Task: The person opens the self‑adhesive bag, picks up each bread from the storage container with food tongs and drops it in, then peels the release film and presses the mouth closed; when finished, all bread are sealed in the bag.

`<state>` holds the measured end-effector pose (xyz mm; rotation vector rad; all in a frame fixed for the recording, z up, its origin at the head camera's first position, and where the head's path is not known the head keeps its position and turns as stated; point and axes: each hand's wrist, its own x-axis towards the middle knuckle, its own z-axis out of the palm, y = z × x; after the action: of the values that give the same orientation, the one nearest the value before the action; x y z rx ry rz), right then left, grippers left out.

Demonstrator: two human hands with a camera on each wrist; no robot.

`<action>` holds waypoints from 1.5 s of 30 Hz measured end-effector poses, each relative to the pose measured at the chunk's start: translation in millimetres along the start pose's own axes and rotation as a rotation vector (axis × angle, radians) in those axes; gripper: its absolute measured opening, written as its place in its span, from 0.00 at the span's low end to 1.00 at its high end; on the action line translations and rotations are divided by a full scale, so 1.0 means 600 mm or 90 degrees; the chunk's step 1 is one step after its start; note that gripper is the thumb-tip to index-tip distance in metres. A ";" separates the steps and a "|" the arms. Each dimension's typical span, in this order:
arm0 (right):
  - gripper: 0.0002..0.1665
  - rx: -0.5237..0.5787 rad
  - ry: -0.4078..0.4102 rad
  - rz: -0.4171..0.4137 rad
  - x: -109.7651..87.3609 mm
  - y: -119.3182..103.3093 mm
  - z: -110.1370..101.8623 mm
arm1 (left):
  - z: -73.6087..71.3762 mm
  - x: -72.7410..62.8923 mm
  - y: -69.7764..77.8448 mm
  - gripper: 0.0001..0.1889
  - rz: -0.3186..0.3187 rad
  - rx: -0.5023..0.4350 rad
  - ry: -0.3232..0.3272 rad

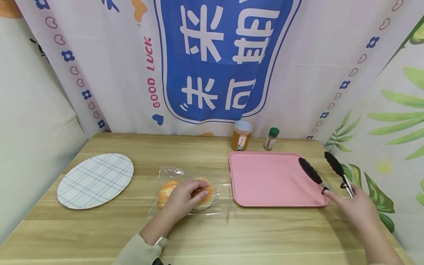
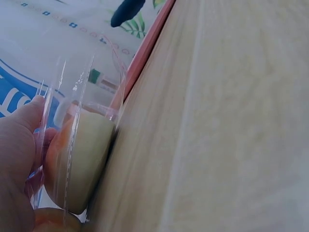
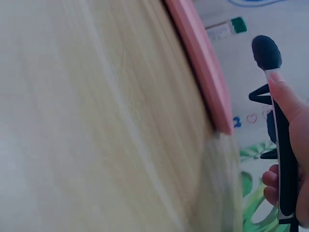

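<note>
Two golden bread rolls, a left roll (image 1: 165,190) and a right roll (image 1: 209,197), lie inside a clear plastic bag (image 1: 222,187) on the table. My left hand (image 1: 183,197) is over the bag between them, thumb and fingers pinching its film. Up close in the left wrist view, the film runs past the fingers beside a pale-bottomed roll (image 2: 89,159). At the right, my right hand (image 1: 359,209) grips metal tongs (image 1: 346,184) with black tips. The tongs' arms are spread apart, with one tip over the right part of the pink tray (image 1: 265,180).
An oval plate (image 1: 96,180) with blue checks lies at the left. Behind the tray stand an amber jar (image 1: 241,136) with a pale lid and a small green-capped shaker (image 1: 271,139). Printed curtains (image 1: 126,73) hang along the table's back and sides.
</note>
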<state>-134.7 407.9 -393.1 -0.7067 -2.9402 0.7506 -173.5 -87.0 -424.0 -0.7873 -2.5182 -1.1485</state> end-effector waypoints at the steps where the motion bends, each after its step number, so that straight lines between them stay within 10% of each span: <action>1: 0.69 0.007 -0.006 0.025 0.006 0.004 0.001 | 0.000 0.000 0.000 0.09 0.001 0.001 0.001; 8: 0.74 0.022 -0.017 0.122 0.038 0.030 0.011 | 0.002 0.000 -0.002 0.09 0.008 0.007 -0.001; 27: 0.75 -0.033 0.003 0.123 0.050 0.036 0.033 | 0.002 0.000 -0.003 0.09 0.009 0.003 0.002; 35: 0.52 0.039 0.177 -0.093 -0.010 -0.041 0.049 | 0.001 0.001 0.001 0.08 -0.005 0.013 -0.003; 45: 0.33 0.284 -0.089 -0.195 -0.149 -0.213 0.151 | 0.013 0.008 0.011 0.07 -0.044 0.043 0.038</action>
<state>-120.2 228.6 -406.9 -0.1716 -2.7354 1.3922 -173.8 -75.8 -422.9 -0.6435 -2.5381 -1.0848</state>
